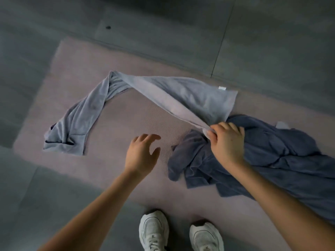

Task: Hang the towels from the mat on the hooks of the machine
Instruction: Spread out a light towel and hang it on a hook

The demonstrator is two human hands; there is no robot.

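- 2 towels lie on the pink mat (125,113): a light towel (192,95) and a dark towel (293,160).
- The right hand (228,140) pinches 1 end of the light towel, with its fingers curled tight on the cloth. That end is lifted a little, right over the bunched dark towel.
- From those fingers the light towel runs long, away and to the left. Then it bends back toward the person. Its other end lies on the mat, well apart from both hands.
- The left hand (142,153) hangs over bare mat with its fingers spread wide. It holds nothing.
- The left hand is nearer to the loose part of the light towel, so I think it could help gather it.
- No hooks and no machine show here. No towel is hung yet.
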